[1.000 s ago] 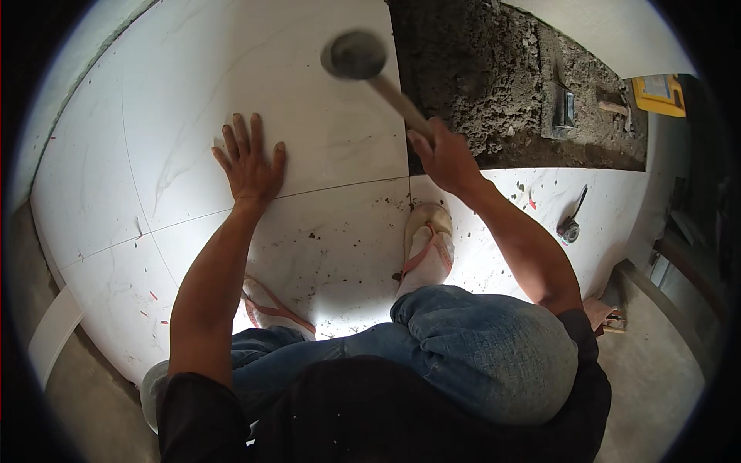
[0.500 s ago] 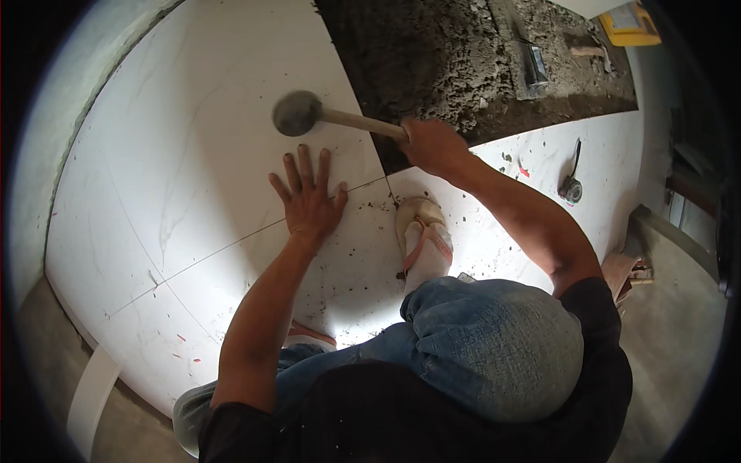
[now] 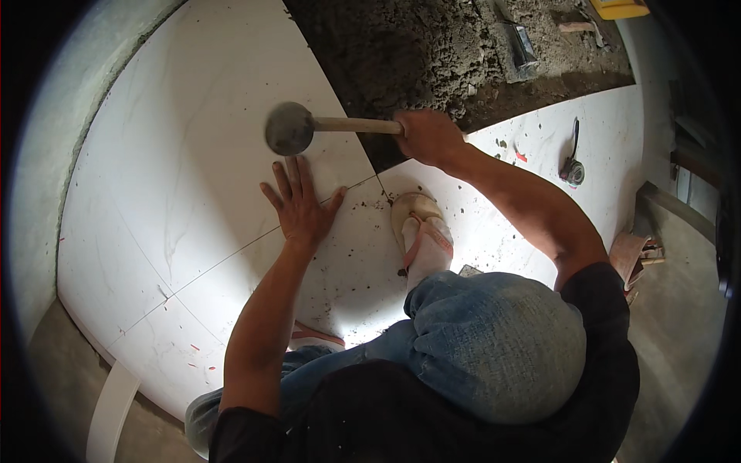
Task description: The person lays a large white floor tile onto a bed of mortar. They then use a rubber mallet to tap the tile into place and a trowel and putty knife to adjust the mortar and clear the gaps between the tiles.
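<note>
My right hand [image 3: 429, 137] is closed round the wooden handle of a mallet [image 3: 289, 129] with a round dark head. The mallet's head hangs over a large white floor tile [image 3: 224, 85], just beyond the fingertips of my left hand; I cannot tell whether it touches the surface. Flat on the white tiles lies my left hand [image 3: 302, 208], fingers spread, near the joint line between two of them. The handle reaches across the tile's right edge, where a bed of dark mortar [image 3: 386, 54] begins.
A trowel [image 3: 523, 50] and a wooden-handled tool [image 3: 579, 27] lie on the mortar. On the tiles at right is a dark round tool [image 3: 572, 171], with red bits [image 3: 520, 155] and crumbs scattered about. A yellow object [image 3: 620, 8] is far right. My sandalled foot [image 3: 423, 231] stands between my arms.
The mallet head has shifted slightly left and lower in the picture, and its handle lies more level. My left hand stays spread on the tile. The whole view has shifted a little.
</note>
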A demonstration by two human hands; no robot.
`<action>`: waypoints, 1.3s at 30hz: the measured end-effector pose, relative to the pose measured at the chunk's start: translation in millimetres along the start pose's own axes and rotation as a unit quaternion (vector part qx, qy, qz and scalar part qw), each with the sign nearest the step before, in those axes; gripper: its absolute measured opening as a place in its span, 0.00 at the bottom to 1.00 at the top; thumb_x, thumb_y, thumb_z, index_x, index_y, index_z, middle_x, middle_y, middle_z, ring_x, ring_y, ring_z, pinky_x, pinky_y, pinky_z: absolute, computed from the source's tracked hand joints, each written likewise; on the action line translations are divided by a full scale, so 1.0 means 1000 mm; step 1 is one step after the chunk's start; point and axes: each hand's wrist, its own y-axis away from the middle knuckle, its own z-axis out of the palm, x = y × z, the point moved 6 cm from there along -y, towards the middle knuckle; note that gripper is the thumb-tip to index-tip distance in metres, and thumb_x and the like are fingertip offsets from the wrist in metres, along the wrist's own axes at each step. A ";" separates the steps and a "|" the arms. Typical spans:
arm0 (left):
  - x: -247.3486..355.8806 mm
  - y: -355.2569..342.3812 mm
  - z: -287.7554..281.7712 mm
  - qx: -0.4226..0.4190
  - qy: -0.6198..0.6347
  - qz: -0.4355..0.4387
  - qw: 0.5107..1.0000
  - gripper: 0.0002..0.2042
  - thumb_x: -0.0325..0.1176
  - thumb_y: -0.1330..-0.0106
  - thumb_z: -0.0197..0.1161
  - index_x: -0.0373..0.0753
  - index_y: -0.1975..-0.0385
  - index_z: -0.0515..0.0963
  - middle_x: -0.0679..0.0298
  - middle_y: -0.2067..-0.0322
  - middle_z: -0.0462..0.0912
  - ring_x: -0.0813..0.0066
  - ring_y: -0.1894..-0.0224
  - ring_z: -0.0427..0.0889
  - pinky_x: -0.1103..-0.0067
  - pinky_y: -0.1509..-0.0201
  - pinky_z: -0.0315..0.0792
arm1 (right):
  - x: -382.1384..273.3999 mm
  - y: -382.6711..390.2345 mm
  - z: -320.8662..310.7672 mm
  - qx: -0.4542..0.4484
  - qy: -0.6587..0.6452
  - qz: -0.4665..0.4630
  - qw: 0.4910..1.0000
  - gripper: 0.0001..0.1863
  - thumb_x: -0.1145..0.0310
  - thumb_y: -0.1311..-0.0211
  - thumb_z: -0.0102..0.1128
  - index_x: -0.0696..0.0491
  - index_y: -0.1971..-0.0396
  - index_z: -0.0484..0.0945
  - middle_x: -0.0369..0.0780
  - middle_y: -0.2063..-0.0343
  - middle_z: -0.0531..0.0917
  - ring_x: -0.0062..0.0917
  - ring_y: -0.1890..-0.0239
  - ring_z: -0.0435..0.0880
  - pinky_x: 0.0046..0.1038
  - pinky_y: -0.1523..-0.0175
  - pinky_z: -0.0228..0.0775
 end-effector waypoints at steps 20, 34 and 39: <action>-0.007 -0.005 0.003 -0.001 -0.005 -0.031 1.000 0.50 0.71 0.47 0.54 0.44 0.30 0.47 0.54 0.29 0.40 0.47 0.28 0.31 0.41 0.34 0.26 | 0.005 -0.012 -0.010 0.019 0.015 0.016 1.000 0.05 0.69 0.47 0.61 0.53 0.72 0.76 0.46 0.80 0.79 0.42 0.74 0.82 0.39 0.67 0.73; -0.013 -0.007 -0.002 -0.017 -0.015 -0.051 0.998 0.52 0.75 0.50 0.52 0.50 0.29 0.47 0.54 0.28 0.36 0.49 0.27 0.27 0.42 0.34 0.21 | 0.004 -0.020 -0.022 0.094 -0.089 -0.033 0.991 0.07 0.65 0.44 0.57 0.51 0.69 0.78 0.46 0.76 0.83 0.42 0.69 0.84 0.41 0.63 0.77; -0.013 -0.009 0.000 -0.059 -0.015 -0.060 0.996 0.51 0.74 0.50 0.52 0.51 0.29 0.45 0.55 0.28 0.36 0.49 0.27 0.27 0.42 0.34 0.21 | -0.008 -0.014 -0.024 0.153 -0.178 -0.126 0.964 0.05 0.67 0.43 0.58 0.53 0.72 0.75 0.46 0.79 0.79 0.43 0.74 0.81 0.40 0.69 0.72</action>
